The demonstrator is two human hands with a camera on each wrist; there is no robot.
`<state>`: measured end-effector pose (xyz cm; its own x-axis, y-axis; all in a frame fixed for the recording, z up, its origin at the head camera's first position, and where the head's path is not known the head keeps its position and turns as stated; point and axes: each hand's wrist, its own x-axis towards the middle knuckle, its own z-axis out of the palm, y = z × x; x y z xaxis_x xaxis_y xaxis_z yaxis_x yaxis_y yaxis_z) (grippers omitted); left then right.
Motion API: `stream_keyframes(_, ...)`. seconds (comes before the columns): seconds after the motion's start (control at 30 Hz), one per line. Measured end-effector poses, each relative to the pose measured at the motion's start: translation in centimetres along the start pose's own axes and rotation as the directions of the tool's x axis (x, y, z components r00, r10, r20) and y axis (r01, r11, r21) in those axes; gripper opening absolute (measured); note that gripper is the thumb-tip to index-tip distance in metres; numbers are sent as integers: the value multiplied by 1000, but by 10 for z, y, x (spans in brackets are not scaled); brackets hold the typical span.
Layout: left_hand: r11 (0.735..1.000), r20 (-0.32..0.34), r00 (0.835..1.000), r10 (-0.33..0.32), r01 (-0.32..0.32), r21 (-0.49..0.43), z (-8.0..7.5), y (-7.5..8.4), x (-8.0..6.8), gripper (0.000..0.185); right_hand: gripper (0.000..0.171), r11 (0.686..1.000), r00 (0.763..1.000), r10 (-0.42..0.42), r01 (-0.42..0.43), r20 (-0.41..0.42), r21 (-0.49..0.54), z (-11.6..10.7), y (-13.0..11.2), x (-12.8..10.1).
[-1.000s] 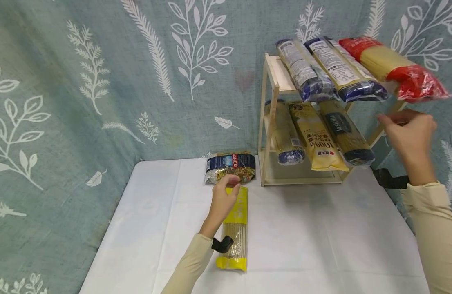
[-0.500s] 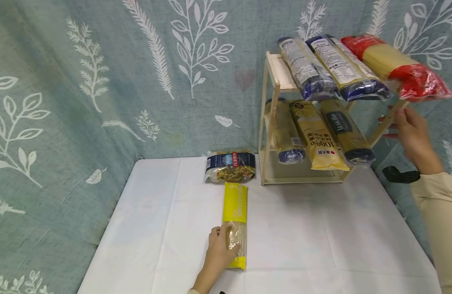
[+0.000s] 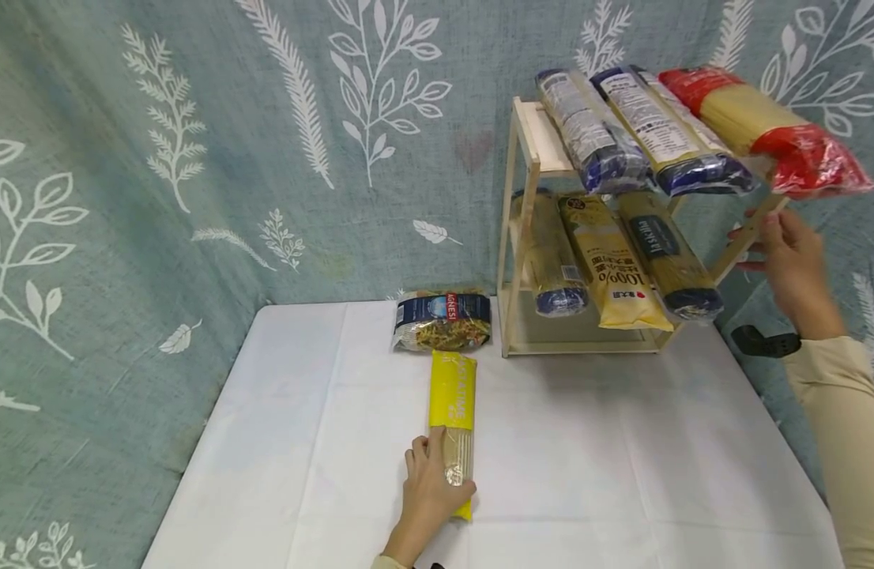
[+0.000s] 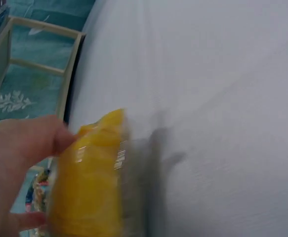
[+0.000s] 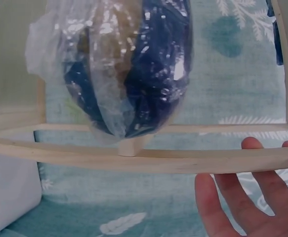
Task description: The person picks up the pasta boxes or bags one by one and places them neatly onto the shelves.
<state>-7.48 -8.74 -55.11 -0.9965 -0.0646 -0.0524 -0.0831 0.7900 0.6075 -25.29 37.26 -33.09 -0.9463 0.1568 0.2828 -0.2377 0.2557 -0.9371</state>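
Note:
A long yellow spaghetti packet [image 3: 453,395] lies lengthwise on the white tablecloth [image 3: 586,458]. My left hand [image 3: 437,478] grips its near end, thumb on the right side. In the left wrist view the packet [image 4: 92,182] sits between my thumb and fingers [image 4: 25,140]. My right hand [image 3: 785,249] is held up at the right side of the wooden rack [image 3: 529,150], with its fingers straight by the slanted post. The right wrist view shows those fingers [image 5: 247,197] just under a wooden rail [image 5: 134,158], holding nothing.
The two-shelf rack holds blue packets [image 3: 593,134] and a red packet [image 3: 764,126] on top, with three more packets [image 3: 611,265] below. A dark-ended packet [image 5: 129,64] hangs over the rail. A short pasta bag [image 3: 444,320] lies beside the rack. A leaf-print curtain hangs behind.
My left hand slid from the far end of the yellow packet to its near end and took hold. My right hand moved in towards the rack's right post.

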Motion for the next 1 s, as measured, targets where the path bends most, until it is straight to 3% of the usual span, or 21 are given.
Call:
stream_keyframes(0.27, 974, -82, 997, -8, -11, -225, 13, 7, -9, 71, 30, 999, 999, -6, 4, -42, -53, 4, 4, 2)
stream_keyframes(0.53, 911, -47, 998, 46, -61, -407, 20, 31, -24, 66, 30, 1000, 998, -6, 4, -64, -28, 4, 5, 2)
stream_keyframes(0.83, 880, 24, 990, 137, -111, -462, 23, 66, -32, 70, 34, 999, 995, -5, 1, -98, -41, 5, 5, 1)
stream_keyframes(1.0, 860, 25, 979, 203, -166, -483, 28, 81, -28, 69, 33, 997, 994, -11, 4, -106, -71, 6, 5, 1)
